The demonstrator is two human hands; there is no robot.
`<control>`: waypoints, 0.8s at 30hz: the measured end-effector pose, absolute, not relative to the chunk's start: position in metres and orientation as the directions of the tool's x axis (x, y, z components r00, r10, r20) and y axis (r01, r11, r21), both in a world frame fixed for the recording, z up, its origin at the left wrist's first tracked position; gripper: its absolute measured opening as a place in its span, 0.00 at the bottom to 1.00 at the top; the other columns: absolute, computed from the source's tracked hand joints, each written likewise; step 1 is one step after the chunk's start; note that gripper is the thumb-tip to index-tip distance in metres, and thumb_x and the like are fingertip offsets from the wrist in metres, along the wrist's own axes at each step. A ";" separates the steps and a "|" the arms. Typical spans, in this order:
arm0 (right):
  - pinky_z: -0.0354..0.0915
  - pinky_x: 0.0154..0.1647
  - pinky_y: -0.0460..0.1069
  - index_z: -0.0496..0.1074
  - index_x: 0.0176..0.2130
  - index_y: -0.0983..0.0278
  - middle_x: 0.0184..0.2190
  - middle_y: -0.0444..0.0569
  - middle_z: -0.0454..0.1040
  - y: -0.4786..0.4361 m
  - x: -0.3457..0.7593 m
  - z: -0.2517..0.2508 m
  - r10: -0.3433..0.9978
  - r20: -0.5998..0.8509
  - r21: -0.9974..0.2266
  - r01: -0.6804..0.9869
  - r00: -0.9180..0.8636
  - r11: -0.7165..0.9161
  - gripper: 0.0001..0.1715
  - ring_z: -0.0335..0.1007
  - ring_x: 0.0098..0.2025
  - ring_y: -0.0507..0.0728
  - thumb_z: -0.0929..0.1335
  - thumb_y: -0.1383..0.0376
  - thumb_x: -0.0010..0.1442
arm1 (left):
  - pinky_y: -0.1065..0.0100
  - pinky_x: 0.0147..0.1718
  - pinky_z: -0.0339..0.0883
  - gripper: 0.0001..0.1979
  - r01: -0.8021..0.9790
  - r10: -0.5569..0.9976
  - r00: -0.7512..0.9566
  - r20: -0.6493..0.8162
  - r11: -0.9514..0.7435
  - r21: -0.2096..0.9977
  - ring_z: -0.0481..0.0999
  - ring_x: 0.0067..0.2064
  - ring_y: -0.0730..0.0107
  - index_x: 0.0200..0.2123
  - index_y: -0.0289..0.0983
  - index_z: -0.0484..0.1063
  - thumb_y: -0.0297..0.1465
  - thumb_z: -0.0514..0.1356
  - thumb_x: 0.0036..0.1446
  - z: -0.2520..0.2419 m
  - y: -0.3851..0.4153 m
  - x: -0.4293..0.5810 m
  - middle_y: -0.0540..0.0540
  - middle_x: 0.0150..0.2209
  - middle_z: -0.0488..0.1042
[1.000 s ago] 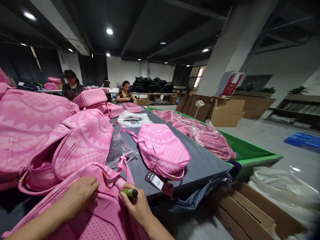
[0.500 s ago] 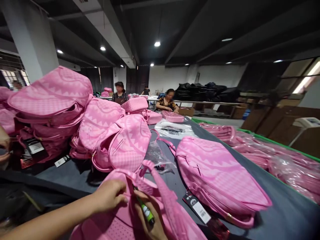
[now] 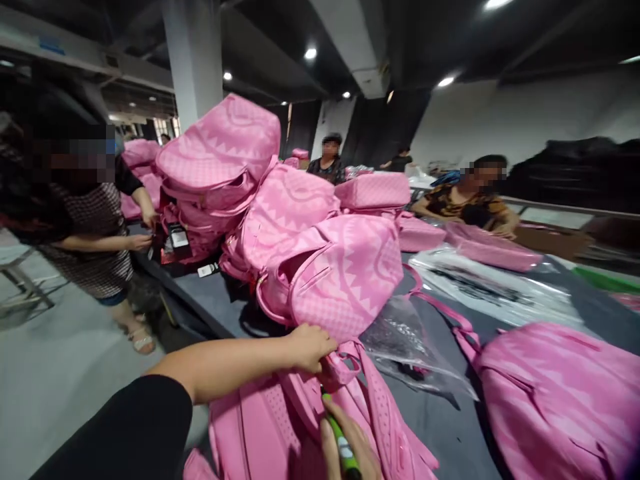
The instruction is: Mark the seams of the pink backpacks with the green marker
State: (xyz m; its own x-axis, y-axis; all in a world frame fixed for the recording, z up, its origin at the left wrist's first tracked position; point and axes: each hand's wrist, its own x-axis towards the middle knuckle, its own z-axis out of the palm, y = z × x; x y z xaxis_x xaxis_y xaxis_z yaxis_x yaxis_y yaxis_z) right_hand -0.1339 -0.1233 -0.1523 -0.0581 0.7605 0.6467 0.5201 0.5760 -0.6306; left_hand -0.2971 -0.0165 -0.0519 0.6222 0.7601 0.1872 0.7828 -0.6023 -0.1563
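Observation:
My left hand (image 3: 309, 348) is closed on the top edge of a pink backpack (image 3: 255, 427), close to its carry loop and the stacked pink bags. The backpack lies with its padded, dotted straps facing up. In my right hand (image 3: 367, 453) is a green marker pen (image 3: 344, 445) with a dark end, its upper tip near the backpack's top edge. Part of the right hand is cut off by the lower frame edge. On the right rests another pink backpack (image 3: 560, 393), its strap stretching toward the middle of the table.
Pink backpacks are piled on the dark table (image 3: 210, 313), with a tall stack (image 3: 220, 147) at the left. A clear plastic bag (image 3: 410, 340) and white plastic packaging (image 3: 490, 287) lie beyond my hands. One co-worker (image 3: 90, 213) stands at left; another (image 3: 465, 200) works across the table.
The view has swung left, so the co-worker at left now shows fully and the green-edged bin has mostly left view. My left hand has shifted along the backpack's top; the right still holds the marker pen.

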 end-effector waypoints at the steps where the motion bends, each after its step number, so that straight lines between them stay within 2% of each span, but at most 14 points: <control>1: 0.77 0.42 0.54 0.75 0.52 0.59 0.44 0.52 0.81 -0.130 -0.135 -0.146 0.755 0.648 -0.612 0.519 -0.103 0.597 0.16 0.80 0.43 0.62 0.68 0.63 0.65 | 0.69 0.39 0.69 0.15 0.776 0.757 0.631 0.169 -0.613 -0.146 0.78 0.46 0.67 0.48 0.40 0.74 0.35 0.64 0.56 -0.053 -0.016 -0.297 0.48 0.44 0.78; 4: 0.76 0.42 0.54 0.75 0.52 0.58 0.44 0.52 0.81 -0.145 -0.139 -0.127 0.731 0.657 -0.572 0.509 -0.185 0.644 0.17 0.80 0.43 0.61 0.68 0.67 0.64 | 0.67 0.45 0.68 0.15 0.742 0.733 0.670 0.115 -0.666 -0.079 0.76 0.49 0.64 0.49 0.36 0.73 0.32 0.60 0.58 -0.056 -0.020 -0.301 0.44 0.48 0.76; 6: 0.76 0.44 0.55 0.74 0.53 0.60 0.43 0.53 0.81 -0.148 -0.136 -0.120 0.751 0.633 -0.605 0.486 -0.187 0.631 0.17 0.80 0.44 0.61 0.66 0.67 0.65 | 0.60 0.50 0.66 0.21 0.713 0.708 0.700 0.097 -0.701 -0.027 0.73 0.53 0.55 0.54 0.30 0.70 0.31 0.58 0.58 -0.060 -0.023 -0.305 0.37 0.52 0.74; 9: 0.76 0.48 0.55 0.72 0.55 0.61 0.46 0.54 0.80 -0.149 -0.123 -0.119 0.808 0.570 -0.675 0.475 -0.151 0.565 0.18 0.79 0.47 0.59 0.65 0.68 0.66 | 0.50 0.57 0.59 0.40 0.660 0.654 0.747 0.122 -0.751 -0.017 0.67 0.60 0.45 0.66 0.26 0.56 0.41 0.62 0.57 -0.066 -0.029 -0.310 0.28 0.60 0.67; 11: 0.75 0.50 0.55 0.71 0.55 0.61 0.48 0.54 0.80 -0.152 -0.114 -0.119 0.819 0.551 -0.688 0.466 -0.162 0.556 0.19 0.79 0.48 0.59 0.66 0.68 0.66 | 0.44 0.62 0.51 0.54 0.637 0.628 0.766 0.134 -0.770 -0.032 0.60 0.66 0.39 0.71 0.28 0.45 0.49 0.66 0.52 -0.069 -0.034 -0.312 0.25 0.66 0.59; 14: 0.74 0.52 0.55 0.72 0.55 0.60 0.47 0.53 0.80 -0.152 -0.107 -0.115 0.842 0.498 -0.734 0.416 -0.209 0.537 0.18 0.79 0.48 0.59 0.66 0.65 0.66 | 0.36 0.65 0.40 0.63 0.643 0.638 0.765 0.086 -0.763 -0.067 0.47 0.72 0.35 0.73 0.33 0.36 0.49 0.70 0.47 -0.071 -0.039 -0.311 0.26 0.72 0.45; 17: 0.74 0.49 0.55 0.73 0.53 0.62 0.45 0.53 0.81 -0.143 -0.107 -0.111 0.905 0.366 -0.803 0.417 -0.218 0.425 0.17 0.80 0.45 0.59 0.65 0.60 0.68 | 0.34 0.66 0.36 0.65 0.652 0.655 0.756 0.013 -0.751 -0.104 0.40 0.74 0.37 0.74 0.36 0.34 0.48 0.72 0.46 -0.074 -0.038 -0.305 0.30 0.74 0.37; 19: 0.75 0.43 0.52 0.73 0.52 0.63 0.41 0.52 0.82 -0.135 -0.108 -0.106 0.940 0.278 -0.814 0.471 -0.199 0.340 0.17 0.81 0.40 0.58 0.65 0.58 0.67 | 0.36 0.67 0.37 0.64 0.656 0.660 0.752 -0.002 -0.747 -0.108 0.39 0.74 0.39 0.74 0.35 0.33 0.48 0.71 0.48 -0.075 -0.037 -0.303 0.31 0.74 0.35; 22: 0.73 0.33 0.48 0.72 0.50 0.63 0.36 0.49 0.82 -0.124 -0.105 -0.093 0.958 0.191 -0.774 0.567 -0.216 0.282 0.16 0.79 0.32 0.56 0.66 0.58 0.65 | 0.43 0.67 0.44 0.58 0.656 0.658 0.753 0.022 -0.748 -0.105 0.42 0.74 0.42 0.73 0.31 0.34 0.44 0.69 0.53 -0.078 -0.037 -0.301 0.30 0.74 0.38; 24: 0.73 0.35 0.48 0.74 0.48 0.63 0.39 0.49 0.82 -0.119 -0.101 -0.081 0.940 0.120 -0.739 0.604 -0.319 0.299 0.15 0.79 0.35 0.56 0.67 0.59 0.64 | 0.47 0.65 0.49 0.50 0.656 0.655 0.754 0.042 -0.748 -0.098 0.47 0.73 0.45 0.73 0.30 0.37 0.40 0.64 0.59 -0.081 -0.038 -0.301 0.30 0.74 0.42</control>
